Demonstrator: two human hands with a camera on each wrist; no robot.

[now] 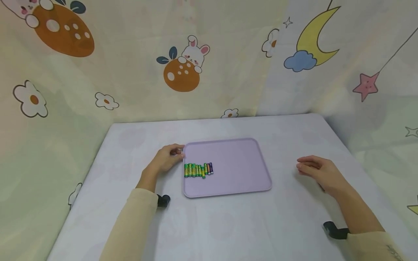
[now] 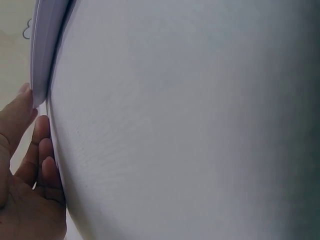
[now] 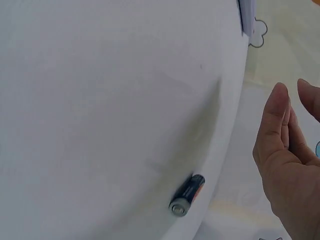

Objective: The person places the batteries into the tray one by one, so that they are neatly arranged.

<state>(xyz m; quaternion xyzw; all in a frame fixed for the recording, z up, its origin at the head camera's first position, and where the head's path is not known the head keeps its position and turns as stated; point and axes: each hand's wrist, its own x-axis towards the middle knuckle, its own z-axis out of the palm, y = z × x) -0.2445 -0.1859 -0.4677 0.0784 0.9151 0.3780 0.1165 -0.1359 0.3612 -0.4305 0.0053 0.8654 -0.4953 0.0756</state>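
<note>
My left hand (image 1: 167, 158) is at the left edge of a pale purple tray (image 1: 236, 163), with thumb and index fingertips touching its rim. In the left wrist view, the other fingers curve loosely below the tray's edge. Several small batteries (image 1: 197, 170) stand in a row near the tray's left side, mostly green and yellow, with dark ones at the right end. My right hand (image 1: 323, 174) hovers right of the tray, holding nothing, a gap between thumb and fingers. On the tabletop beneath it lies a dark battery with an orange patch (image 3: 187, 195), nearly hidden in the head view.
A white cloth covers the table (image 1: 222, 224). Behind and beside it hang curtains (image 1: 137, 65) printed with rabbits, flowers and a moon. Black wrist mounts (image 1: 336, 231) stick out by both beige sleeves.
</note>
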